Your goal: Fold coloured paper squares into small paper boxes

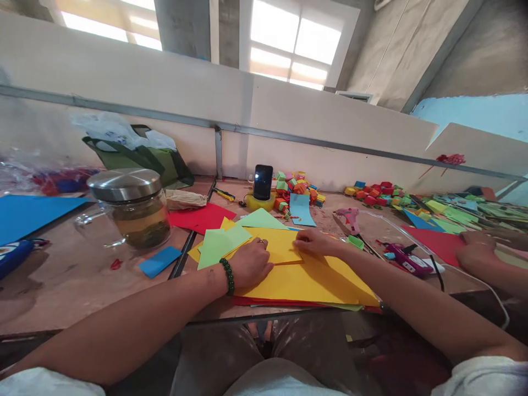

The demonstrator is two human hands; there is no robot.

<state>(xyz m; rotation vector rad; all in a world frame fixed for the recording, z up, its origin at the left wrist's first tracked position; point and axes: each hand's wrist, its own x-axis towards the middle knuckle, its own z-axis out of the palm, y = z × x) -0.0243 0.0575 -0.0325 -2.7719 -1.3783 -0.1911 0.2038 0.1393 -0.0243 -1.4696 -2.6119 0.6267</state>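
Note:
My left hand [249, 265], with a green bead bracelet on the wrist, lies with its fingers curled on a folded yellow paper [280, 245]. My right hand [315, 242] presses its fingertips flat on the same paper's right edge. The folded piece rests on a larger yellow sheet [322, 283] at the table's front edge, with red and green sheets under it. Light green paper pieces [223, 245] lie just left of my left hand.
A glass jar with a steel lid [132, 209] stands at the left beside blue paper [28, 212]. A phone on a yellow stand [263, 184], piles of small coloured paper boxes [299, 190], a pink glue gun [350, 217] and another person's hands [478, 250] are to the right.

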